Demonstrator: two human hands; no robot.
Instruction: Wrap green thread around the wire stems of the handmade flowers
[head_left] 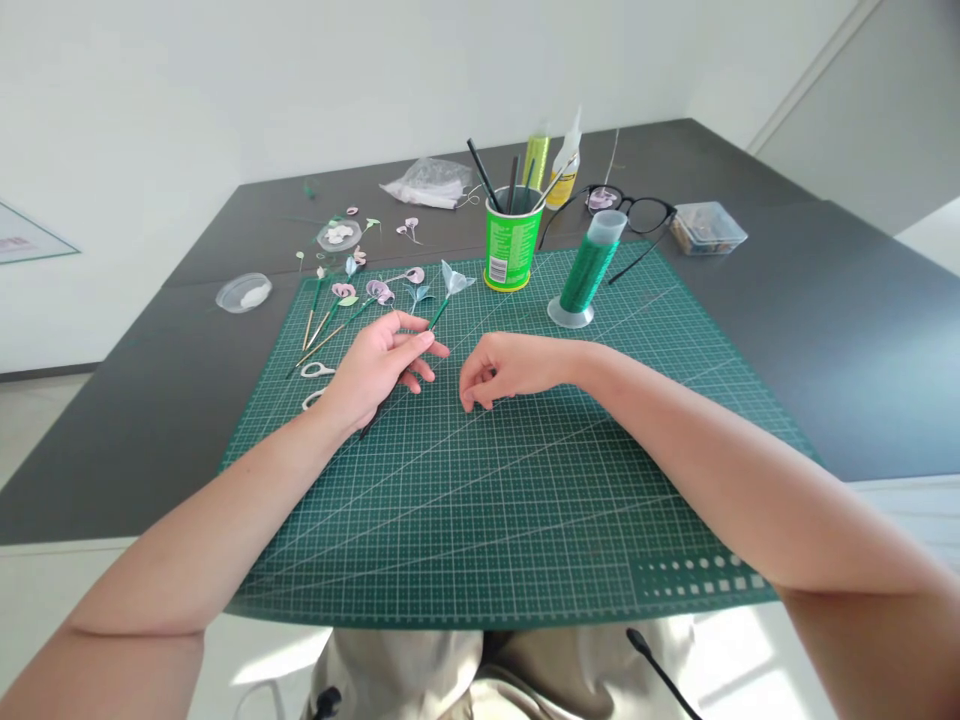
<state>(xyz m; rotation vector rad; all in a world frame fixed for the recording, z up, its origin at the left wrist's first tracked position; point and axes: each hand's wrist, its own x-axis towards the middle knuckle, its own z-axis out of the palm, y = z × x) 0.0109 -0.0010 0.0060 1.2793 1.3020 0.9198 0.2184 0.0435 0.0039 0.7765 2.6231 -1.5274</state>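
Note:
In the head view my left hand (390,355) pinches the green stem of a pale blue flower (456,281) between thumb and fingers. The flower tilts up and away, and a dark stem end shows below the palm. My right hand (495,368) hangs just to the right, over the cutting mat (480,500). Its fingers are curled together, and whatever is between them is too small to see. White-handled scissors (318,370) lie partly hidden behind my left wrist. Beyond my right forearm stands a spool of green thread (589,274).
Several small lilac and blue flowers (380,291) lie at the mat's far left. A green cup (509,250) holds dark sticks. Behind it stand a glue bottle (564,178) and a plastic bag (429,184). Glasses (651,214) and a clear box (709,228) sit at right.

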